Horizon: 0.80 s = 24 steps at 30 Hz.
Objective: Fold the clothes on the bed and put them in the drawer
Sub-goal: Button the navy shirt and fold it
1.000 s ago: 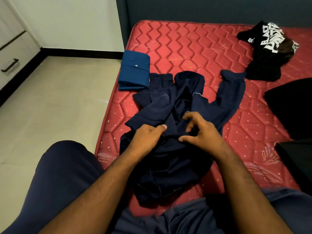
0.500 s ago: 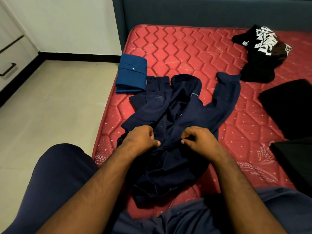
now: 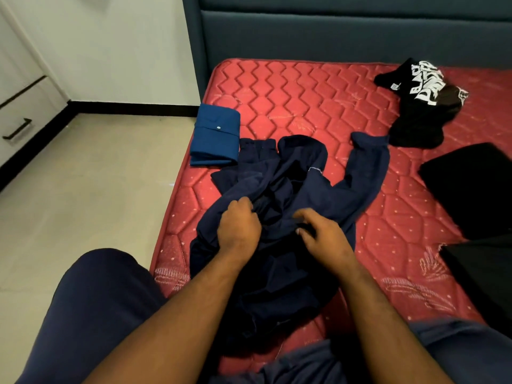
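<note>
Navy shirt: left hand grips, right hand pinches.

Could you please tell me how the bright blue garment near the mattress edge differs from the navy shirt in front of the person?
The bright blue garment is folded into a neat rectangle; the navy shirt lies crumpled with a sleeve spread out. The blue one is lighter in colour and lies untouched, while the left hand and right hand grip the navy shirt. Both rest on the red mattress.

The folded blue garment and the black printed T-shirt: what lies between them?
In the head view, only bare red quilted mattress separates the folded blue garment from the black printed T-shirt.
</note>
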Each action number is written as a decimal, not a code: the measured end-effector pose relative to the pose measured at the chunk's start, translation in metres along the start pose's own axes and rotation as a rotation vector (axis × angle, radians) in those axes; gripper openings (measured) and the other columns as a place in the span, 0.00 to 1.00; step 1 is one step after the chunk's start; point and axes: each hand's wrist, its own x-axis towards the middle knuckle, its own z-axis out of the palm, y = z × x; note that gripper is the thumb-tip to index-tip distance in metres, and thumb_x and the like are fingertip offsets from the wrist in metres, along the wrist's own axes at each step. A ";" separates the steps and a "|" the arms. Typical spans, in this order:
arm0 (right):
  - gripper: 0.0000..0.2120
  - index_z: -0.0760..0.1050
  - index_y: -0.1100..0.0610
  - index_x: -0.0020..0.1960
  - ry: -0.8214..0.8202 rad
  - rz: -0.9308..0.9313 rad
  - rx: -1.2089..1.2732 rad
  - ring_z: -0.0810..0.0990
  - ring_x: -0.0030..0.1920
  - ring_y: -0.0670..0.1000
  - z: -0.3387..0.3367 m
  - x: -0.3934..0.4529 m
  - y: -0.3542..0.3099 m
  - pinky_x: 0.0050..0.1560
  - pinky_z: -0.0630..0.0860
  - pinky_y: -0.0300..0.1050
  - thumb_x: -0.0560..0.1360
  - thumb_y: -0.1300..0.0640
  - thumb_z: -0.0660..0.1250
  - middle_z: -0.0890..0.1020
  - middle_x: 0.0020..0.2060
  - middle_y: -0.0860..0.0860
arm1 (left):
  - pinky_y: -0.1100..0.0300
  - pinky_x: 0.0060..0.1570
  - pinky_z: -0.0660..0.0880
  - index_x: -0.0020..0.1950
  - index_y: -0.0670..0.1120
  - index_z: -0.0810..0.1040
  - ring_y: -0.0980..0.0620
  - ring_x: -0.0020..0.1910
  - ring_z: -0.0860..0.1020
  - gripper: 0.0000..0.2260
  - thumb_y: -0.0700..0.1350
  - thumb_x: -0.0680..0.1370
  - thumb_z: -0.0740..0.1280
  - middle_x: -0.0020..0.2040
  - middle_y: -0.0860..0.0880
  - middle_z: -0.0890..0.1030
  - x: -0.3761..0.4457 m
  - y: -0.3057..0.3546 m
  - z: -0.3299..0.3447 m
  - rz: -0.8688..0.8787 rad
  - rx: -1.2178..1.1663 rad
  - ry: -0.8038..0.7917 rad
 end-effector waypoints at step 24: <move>0.14 0.81 0.47 0.42 0.125 0.141 0.263 0.79 0.38 0.39 -0.034 -0.015 -0.016 0.44 0.74 0.34 0.67 0.65 0.76 0.83 0.35 0.40 | 0.66 0.38 0.75 0.39 0.43 0.82 0.57 0.34 0.77 0.06 0.34 0.70 0.75 0.35 0.48 0.82 -0.021 0.023 -0.017 -0.150 -0.764 -0.427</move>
